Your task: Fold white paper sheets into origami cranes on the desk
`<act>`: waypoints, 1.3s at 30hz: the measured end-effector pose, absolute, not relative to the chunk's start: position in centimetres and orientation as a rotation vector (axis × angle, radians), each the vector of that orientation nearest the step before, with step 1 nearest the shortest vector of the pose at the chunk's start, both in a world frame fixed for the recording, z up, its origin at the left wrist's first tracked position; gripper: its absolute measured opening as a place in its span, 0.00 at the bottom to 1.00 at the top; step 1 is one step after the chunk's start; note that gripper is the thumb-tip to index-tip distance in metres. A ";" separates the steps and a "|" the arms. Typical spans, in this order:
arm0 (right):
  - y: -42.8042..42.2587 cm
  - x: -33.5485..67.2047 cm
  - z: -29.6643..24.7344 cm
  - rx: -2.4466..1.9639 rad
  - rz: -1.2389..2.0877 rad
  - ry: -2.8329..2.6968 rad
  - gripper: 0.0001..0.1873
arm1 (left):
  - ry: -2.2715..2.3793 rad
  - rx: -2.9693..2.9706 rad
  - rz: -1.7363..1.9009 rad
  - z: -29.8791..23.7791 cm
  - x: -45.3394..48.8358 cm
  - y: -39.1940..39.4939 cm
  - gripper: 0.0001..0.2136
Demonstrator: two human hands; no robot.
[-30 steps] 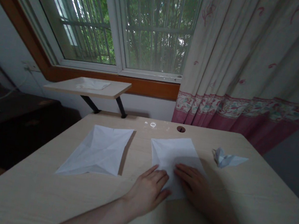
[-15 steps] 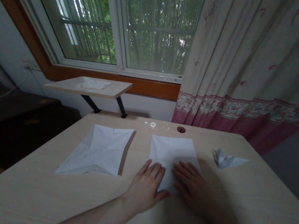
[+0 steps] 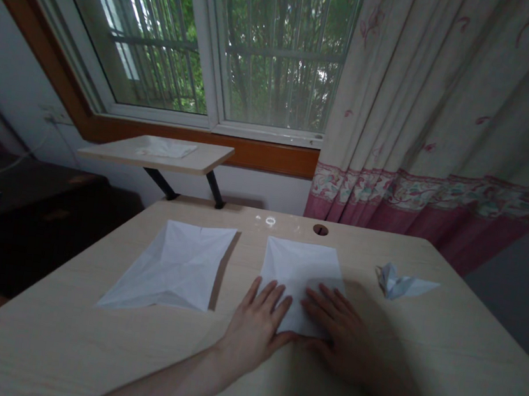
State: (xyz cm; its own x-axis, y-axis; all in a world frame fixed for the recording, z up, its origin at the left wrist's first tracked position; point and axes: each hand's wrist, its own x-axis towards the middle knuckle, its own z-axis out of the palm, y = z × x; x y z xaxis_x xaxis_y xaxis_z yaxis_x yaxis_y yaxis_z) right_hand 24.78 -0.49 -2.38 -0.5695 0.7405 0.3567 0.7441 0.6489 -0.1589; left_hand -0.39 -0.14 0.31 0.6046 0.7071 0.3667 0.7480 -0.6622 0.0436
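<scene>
A creased white sheet of paper point(image 3: 302, 260) lies on the desk in front of me. My left hand point(image 3: 259, 316) rests palm down on its near left part, fingers spread, thumb along the near edge. On the near right part lies my right hand point(image 3: 338, 323), flat with fingers stretched out, and its thumb meets the left thumb at the near edge. Left of it is a second creased white sheet point(image 3: 184, 262), its corners lifting a little. A folded paper crane point(image 3: 401, 283) sits to the right of my hands.
The pale wooden desk point(image 3: 83, 343) has a round cable hole point(image 3: 321, 230) near its back edge. A small raised shelf point(image 3: 212, 153) on black supports holds crumpled white paper point(image 3: 167, 147). Behind stand a barred window and a floral curtain point(image 3: 419, 198).
The sheet under my hands has turned and shifted slightly to the left. The fingers of my left hand have spread wider, and my two thumbs have come together at the near edge.
</scene>
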 end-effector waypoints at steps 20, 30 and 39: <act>-0.7 24.6 -1.1 -1.174 0.144 -2.417 0.23 | -1.127 -2.714 -0.474 -0.6 -0.8 0.0 0.14; -0.7 24.7 -1.2 -1.388 0.246 -2.002 0.16 | -1.487 -2.727 -0.416 0.0 -0.9 0.3 0.22; 0.4 25.1 -0.2 -1.661 0.236 -1.819 0.14 | -1.525 -2.735 -0.432 1.0 -0.7 0.3 0.21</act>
State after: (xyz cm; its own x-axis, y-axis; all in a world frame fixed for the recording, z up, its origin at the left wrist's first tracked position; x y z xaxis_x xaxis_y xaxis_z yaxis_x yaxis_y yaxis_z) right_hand 25.07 0.35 -0.19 0.0187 0.9400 0.3406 0.8223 0.1793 -0.5401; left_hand -0.68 0.31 0.98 0.4974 0.8373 0.2268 0.8320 -0.5345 0.1487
